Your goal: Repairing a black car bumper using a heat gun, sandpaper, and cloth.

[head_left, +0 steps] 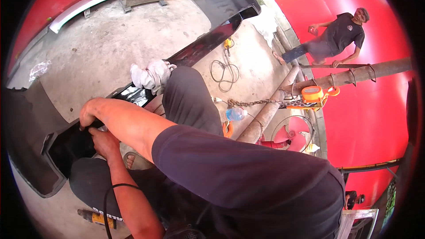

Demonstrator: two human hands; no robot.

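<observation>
A long black car bumper (75, 148), glossy along its middle and matte at its flared ends, stretches diagonally from near left to far right. My right hand (90, 111) reaches down from above onto its near section, fingers bent and mostly hidden. Close below it, my left hand (106, 142) has its fingers curled in at the same spot. The two hands nearly meet there, and whatever small thing lies between the fingertips is too hidden to name. A crumpled whitish cloth (152, 76) rests on the bumper by my raised knee.
A yellow-and-black power tool (98, 217) lies at lower left; a black cable crosses my left forearm. At right are a water bottle (236, 114), an orange chain hoist (312, 95) on a rusty pipe (354, 76), and a fan (292, 135). Another person (338, 37) stands beyond.
</observation>
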